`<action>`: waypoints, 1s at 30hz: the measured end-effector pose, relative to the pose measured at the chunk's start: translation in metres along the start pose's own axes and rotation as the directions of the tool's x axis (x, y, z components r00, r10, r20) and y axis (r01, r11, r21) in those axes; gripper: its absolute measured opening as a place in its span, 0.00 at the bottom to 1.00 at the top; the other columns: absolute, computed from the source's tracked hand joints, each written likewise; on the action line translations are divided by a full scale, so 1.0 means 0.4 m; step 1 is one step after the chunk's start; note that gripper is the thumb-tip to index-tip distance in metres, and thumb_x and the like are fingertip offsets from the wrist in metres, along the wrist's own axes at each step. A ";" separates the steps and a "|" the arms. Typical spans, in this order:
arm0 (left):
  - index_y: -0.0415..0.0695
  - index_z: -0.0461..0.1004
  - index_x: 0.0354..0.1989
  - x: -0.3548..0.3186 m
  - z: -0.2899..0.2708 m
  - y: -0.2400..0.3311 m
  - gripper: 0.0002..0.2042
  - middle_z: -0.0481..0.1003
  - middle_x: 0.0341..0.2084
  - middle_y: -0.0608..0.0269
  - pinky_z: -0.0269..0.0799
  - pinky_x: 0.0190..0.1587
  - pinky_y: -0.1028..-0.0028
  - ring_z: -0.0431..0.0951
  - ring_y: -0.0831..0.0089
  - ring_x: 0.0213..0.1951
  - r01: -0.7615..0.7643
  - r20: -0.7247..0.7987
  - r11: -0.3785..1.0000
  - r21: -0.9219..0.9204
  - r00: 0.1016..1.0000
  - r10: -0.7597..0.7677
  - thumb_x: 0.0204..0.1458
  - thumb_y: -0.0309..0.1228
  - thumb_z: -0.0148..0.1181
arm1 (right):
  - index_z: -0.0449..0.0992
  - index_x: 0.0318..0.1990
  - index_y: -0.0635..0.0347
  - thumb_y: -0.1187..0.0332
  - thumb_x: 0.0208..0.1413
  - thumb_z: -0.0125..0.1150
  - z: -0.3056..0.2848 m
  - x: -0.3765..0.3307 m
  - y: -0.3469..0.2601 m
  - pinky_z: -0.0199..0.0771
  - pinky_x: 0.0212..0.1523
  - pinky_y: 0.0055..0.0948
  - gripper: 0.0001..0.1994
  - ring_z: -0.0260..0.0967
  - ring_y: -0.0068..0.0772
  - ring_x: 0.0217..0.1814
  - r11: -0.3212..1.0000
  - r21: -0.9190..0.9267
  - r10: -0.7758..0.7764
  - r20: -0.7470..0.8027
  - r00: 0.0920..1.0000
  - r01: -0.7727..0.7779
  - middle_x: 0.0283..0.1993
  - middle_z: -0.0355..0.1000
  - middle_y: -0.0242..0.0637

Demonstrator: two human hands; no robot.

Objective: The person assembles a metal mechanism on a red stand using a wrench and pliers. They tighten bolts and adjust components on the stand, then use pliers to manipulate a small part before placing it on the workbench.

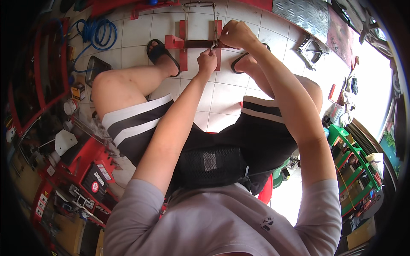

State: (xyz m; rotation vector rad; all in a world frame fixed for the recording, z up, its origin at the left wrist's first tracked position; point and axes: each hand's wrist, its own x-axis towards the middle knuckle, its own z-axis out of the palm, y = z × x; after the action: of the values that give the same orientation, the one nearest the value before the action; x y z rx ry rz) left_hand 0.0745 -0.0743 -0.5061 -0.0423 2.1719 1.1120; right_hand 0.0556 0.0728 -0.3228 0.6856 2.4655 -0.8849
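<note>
A red metal stand [183,59] rests on the tiles between my feet, with a dark crossbar [198,44] spanning its two upright strips. My left hand [207,62] is closed on a slim shiny metal piece [213,46] at the bar's right part; its exact kind is too small to tell. Just to the right and beyond, my right hand [237,35] has its fingers curled in a pinch at the right strip. Whatever lies between those fingertips is hidden. A thin metal frame [200,4] rises from the stand's far side.
A coiled blue hose [102,35] lies on the floor at the far left. Red tool equipment [87,170] lines the left side. To the right are a metal bracket [311,52] on the tiles and a green rack [352,164]. My sandalled feet flank the stand.
</note>
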 end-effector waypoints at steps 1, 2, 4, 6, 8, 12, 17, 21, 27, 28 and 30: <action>0.43 0.77 0.33 0.006 -0.005 0.005 0.14 0.76 0.29 0.47 0.71 0.39 0.61 0.76 0.50 0.35 -0.023 -0.015 1.000 0.011 1.000 0.023 0.55 0.38 0.48 | 0.76 0.38 0.65 0.65 0.37 0.53 -0.007 0.011 0.004 0.72 0.48 0.35 0.19 0.72 0.51 0.46 0.999 -0.032 0.012 -0.024 1.000 -0.012 0.38 0.75 0.50; 0.42 0.77 0.33 0.006 -0.015 0.015 0.13 0.76 0.28 0.47 0.71 0.38 0.61 0.76 0.50 0.34 -0.040 -0.032 0.999 0.022 0.999 0.040 0.55 0.37 0.48 | 0.76 0.38 0.65 0.66 0.37 0.53 -0.015 0.019 -0.003 0.72 0.48 0.34 0.18 0.72 0.50 0.45 0.998 -0.059 0.012 -0.001 1.000 -0.012 0.39 0.75 0.50; 0.42 0.76 0.33 0.006 -0.026 0.026 0.13 0.76 0.27 0.47 0.70 0.37 0.61 0.76 0.50 0.33 -0.063 -0.051 0.998 -0.022 0.997 0.061 0.56 0.37 0.48 | 0.77 0.37 0.63 0.66 0.38 0.53 -0.028 0.039 -0.007 0.73 0.47 0.34 0.17 0.73 0.49 0.44 0.994 -0.113 0.019 0.044 0.999 -0.014 0.39 0.75 0.49; 0.42 0.75 0.33 0.025 -0.020 0.020 0.13 0.76 0.26 0.47 0.70 0.36 0.60 0.76 0.51 0.31 -0.081 -0.070 0.987 -0.138 0.995 0.072 0.56 0.36 0.48 | 0.79 0.35 0.55 0.59 0.44 0.61 -0.019 0.049 -0.001 0.73 0.22 0.27 0.12 0.72 0.26 0.21 0.995 -0.101 0.001 -0.013 1.000 -0.002 0.22 0.73 0.38; 0.42 0.76 0.34 0.030 -0.006 0.026 0.12 0.75 0.25 0.48 0.69 0.35 0.59 0.76 0.51 0.31 -0.077 -0.052 0.988 -0.136 0.996 0.070 0.56 0.36 0.48 | 0.79 0.36 0.53 0.59 0.45 0.61 -0.020 0.045 0.005 0.72 0.21 0.27 0.12 0.71 0.26 0.20 0.997 -0.078 -0.008 0.012 1.000 0.009 0.21 0.73 0.37; 0.41 0.75 0.33 0.045 0.004 0.000 0.12 0.75 0.24 0.48 0.69 0.35 0.59 0.75 0.52 0.30 -0.133 -0.083 0.986 -0.096 0.989 0.125 0.56 0.36 0.49 | 0.77 0.32 0.61 0.64 0.42 0.52 -0.048 0.031 -0.034 0.74 0.28 0.30 0.13 0.72 0.34 0.23 0.995 -0.097 0.040 0.167 0.985 -0.024 0.25 0.73 0.40; 0.42 0.75 0.34 0.046 0.014 -0.026 0.10 0.71 0.19 0.62 0.66 0.25 0.72 0.70 0.72 0.22 -0.094 -0.005 0.981 -0.167 0.996 0.094 0.59 0.31 0.47 | 0.78 0.36 0.56 0.59 0.46 0.55 -0.028 0.037 -0.016 0.73 0.25 0.29 0.14 0.72 0.31 0.22 0.994 -0.104 -0.003 0.058 0.998 0.009 0.26 0.74 0.38; 0.43 0.76 0.37 0.035 -0.004 -0.005 0.09 0.70 0.18 0.69 0.66 0.24 0.78 0.69 0.81 0.20 -0.117 0.012 0.986 -0.116 0.993 0.119 0.60 0.29 0.47 | 0.79 0.36 0.53 0.57 0.47 0.57 -0.010 0.047 0.016 0.73 0.25 0.28 0.13 0.72 0.30 0.22 0.985 -0.148 -0.082 0.017 0.997 0.083 0.27 0.75 0.38; 0.44 0.77 0.41 0.006 -0.040 0.041 0.10 0.71 0.19 0.68 0.68 0.27 0.79 0.72 0.81 0.22 -0.034 0.060 0.964 -0.265 0.997 0.052 0.60 0.29 0.48 | 0.79 0.35 0.54 0.57 0.48 0.59 -0.010 0.047 0.009 0.73 0.33 0.31 0.13 0.74 0.35 0.29 0.955 -0.245 -0.159 0.046 0.986 0.165 0.30 0.75 0.39; 0.44 0.77 0.41 0.006 -0.055 0.025 0.10 0.71 0.19 0.68 0.69 0.27 0.79 0.72 0.81 0.22 -0.025 0.043 0.970 -0.242 0.998 0.037 0.60 0.29 0.48 | 0.79 0.35 0.54 0.57 0.48 0.60 0.001 0.048 -0.007 0.73 0.34 0.31 0.13 0.74 0.35 0.30 0.950 -0.245 -0.187 0.058 0.981 0.196 0.31 0.75 0.39; 0.45 0.77 0.42 0.004 -0.056 0.030 0.10 0.71 0.19 0.68 0.69 0.28 0.78 0.73 0.81 0.22 -0.019 0.048 0.977 -0.214 0.998 0.030 0.60 0.28 0.48 | 0.79 0.35 0.54 0.57 0.48 0.60 -0.003 0.043 -0.009 0.73 0.36 0.32 0.13 0.74 0.36 0.31 0.938 -0.271 -0.206 0.060 0.977 0.214 0.31 0.75 0.40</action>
State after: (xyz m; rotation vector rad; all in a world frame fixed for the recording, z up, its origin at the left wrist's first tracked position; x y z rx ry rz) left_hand 0.0568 -0.0824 -0.4897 -0.0821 2.0052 1.3429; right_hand 0.0395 0.0764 -0.3294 0.3133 2.5992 -0.5982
